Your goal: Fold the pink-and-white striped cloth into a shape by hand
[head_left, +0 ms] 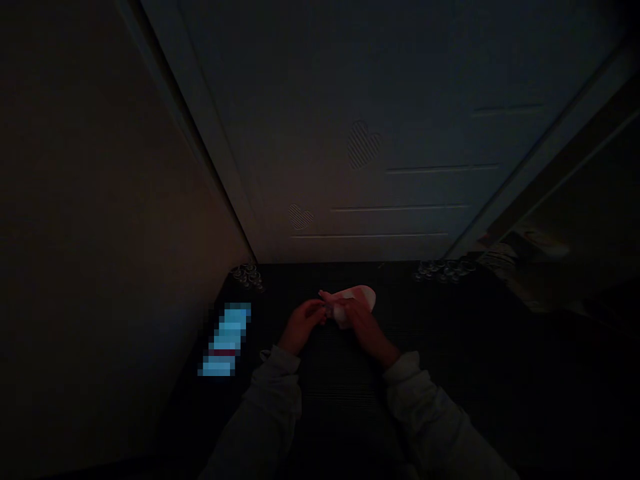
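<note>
In the dim light, a pink and white sock lies at the middle of the dark table, its rounded end pointing right. My left hand pinches the sock's left end between thumb and fingers. From the right, my right hand rests over the sock's near side, its fingers closed on the bunched fabric. Both hands meet close together at the bunched part. The darkness hides the finer detail of the fingers and fabric.
A lit, blurred-out screen lies on the table to the left. Small shiny round things cluster at the back left and back right. A pale panel with heart patterns stands behind; a wall rises at left.
</note>
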Demonstrator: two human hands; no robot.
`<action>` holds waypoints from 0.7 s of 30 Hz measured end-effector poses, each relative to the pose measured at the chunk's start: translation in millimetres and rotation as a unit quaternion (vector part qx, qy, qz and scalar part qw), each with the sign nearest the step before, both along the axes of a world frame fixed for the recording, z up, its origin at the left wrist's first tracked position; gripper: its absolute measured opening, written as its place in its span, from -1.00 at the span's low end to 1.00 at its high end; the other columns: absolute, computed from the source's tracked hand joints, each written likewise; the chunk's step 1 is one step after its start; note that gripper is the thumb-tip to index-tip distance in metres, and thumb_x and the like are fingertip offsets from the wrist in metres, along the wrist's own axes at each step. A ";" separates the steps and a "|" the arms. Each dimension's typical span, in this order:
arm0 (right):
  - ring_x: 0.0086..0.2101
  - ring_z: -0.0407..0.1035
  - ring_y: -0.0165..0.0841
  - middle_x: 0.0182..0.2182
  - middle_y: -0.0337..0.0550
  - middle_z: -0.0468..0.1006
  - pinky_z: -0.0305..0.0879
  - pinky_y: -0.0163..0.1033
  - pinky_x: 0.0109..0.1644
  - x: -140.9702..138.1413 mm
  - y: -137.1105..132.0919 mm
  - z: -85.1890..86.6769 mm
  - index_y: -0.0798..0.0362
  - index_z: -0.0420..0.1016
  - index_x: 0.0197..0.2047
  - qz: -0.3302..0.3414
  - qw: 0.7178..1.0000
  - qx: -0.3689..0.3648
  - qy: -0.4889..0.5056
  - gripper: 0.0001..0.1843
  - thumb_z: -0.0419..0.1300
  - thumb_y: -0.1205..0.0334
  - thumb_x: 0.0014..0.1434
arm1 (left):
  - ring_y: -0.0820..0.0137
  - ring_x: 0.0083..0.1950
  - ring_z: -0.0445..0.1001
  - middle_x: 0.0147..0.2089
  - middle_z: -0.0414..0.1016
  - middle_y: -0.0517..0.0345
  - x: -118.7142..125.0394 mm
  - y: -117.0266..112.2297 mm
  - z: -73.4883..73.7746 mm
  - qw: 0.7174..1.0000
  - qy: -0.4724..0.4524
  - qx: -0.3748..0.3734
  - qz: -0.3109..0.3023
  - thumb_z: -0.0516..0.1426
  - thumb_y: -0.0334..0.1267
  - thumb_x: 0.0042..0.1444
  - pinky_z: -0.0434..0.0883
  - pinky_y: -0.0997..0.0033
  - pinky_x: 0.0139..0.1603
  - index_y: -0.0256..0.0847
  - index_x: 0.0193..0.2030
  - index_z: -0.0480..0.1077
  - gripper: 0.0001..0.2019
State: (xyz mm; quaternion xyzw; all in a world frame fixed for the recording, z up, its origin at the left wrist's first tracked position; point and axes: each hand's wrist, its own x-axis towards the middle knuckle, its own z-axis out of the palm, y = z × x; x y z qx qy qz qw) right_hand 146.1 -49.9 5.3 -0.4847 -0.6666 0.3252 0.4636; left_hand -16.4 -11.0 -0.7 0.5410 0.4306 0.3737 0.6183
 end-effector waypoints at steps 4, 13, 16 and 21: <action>-0.11 0.31 -0.26 -0.09 -0.09 0.44 0.16 -0.06 0.01 0.5 0.7 -0.7 0.02 0.37 -0.12 -0.002 1.000 -0.001 -0.024 -0.69 -0.08 0.13 0.18 | 0.47 -0.39 0.36 -0.36 0.43 0.11 0.3 0.6 0.2 1.000 -0.001 -0.007 -0.004 0.15 -0.14 -0.09 0.31 0.42 -0.32 -0.30 -0.23 0.34 -0.69; -0.09 0.31 -0.25 -0.08 -0.07 0.43 0.17 -0.05 -0.01 -0.9 0.1 -1.3 0.03 0.33 -0.12 -0.005 1.000 0.006 -0.029 -0.74 0.05 0.17 0.10 | 0.46 -0.38 0.37 -0.35 0.43 0.10 -0.6 1.2 -1.3 1.000 -0.011 -0.023 -0.001 0.16 -0.12 -0.11 0.32 0.42 -0.32 -0.29 -0.23 0.35 -0.67; -0.17 0.34 -0.26 -0.18 -0.07 0.46 0.23 -0.11 -0.10 -0.9 0.7 -3.6 0.05 0.35 -0.20 -0.036 0.999 -0.009 -0.040 -0.75 0.13 0.17 0.02 | 0.45 -0.37 0.37 -0.33 0.44 0.09 -1.0 0.9 -0.8 1.000 -0.014 -0.025 0.002 0.16 -0.13 -0.11 0.31 0.42 -0.31 -0.29 -0.22 0.35 -0.66; -0.23 0.34 -0.28 -0.24 -0.10 0.46 0.23 -0.15 -0.15 -1.6 0.2 -2.9 0.06 0.34 -0.25 -0.039 0.998 -0.018 -0.039 -0.78 0.13 0.15 0.02 | 0.47 -0.37 0.36 -0.32 0.43 0.10 -1.5 1.1 -1.1 0.999 -0.034 -0.035 0.006 0.16 -0.15 -0.10 0.31 0.44 -0.31 -0.30 -0.20 0.35 -0.67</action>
